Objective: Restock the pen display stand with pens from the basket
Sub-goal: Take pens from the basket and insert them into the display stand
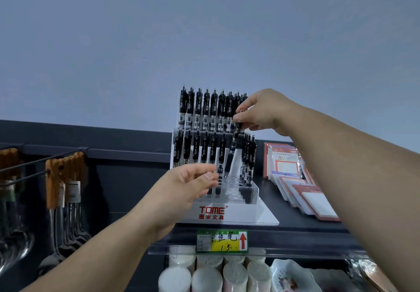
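Note:
A clear tiered pen display stand point(229, 212) with a red TOME logo sits on a dark shelf. Its back row is full of black pens point(205, 110); the middle row has pens with a gap right of centre. My right hand point(261, 112) pinches the top of one black pen point(233, 148), which hangs tilted, tip down, over that gap. My left hand point(191, 185) is at the front left of the stand, fingers curled at the lower pens; whether it grips one I cannot tell. No basket is in view.
Notebooks and card packs point(302, 182) lie to the right of the stand. Wooden-handled utensils point(66, 178) hang on hooks at left. A price label point(221, 240) marks the shelf edge; cotton-swab tubs point(211, 275) stand below. A grey wall rises behind.

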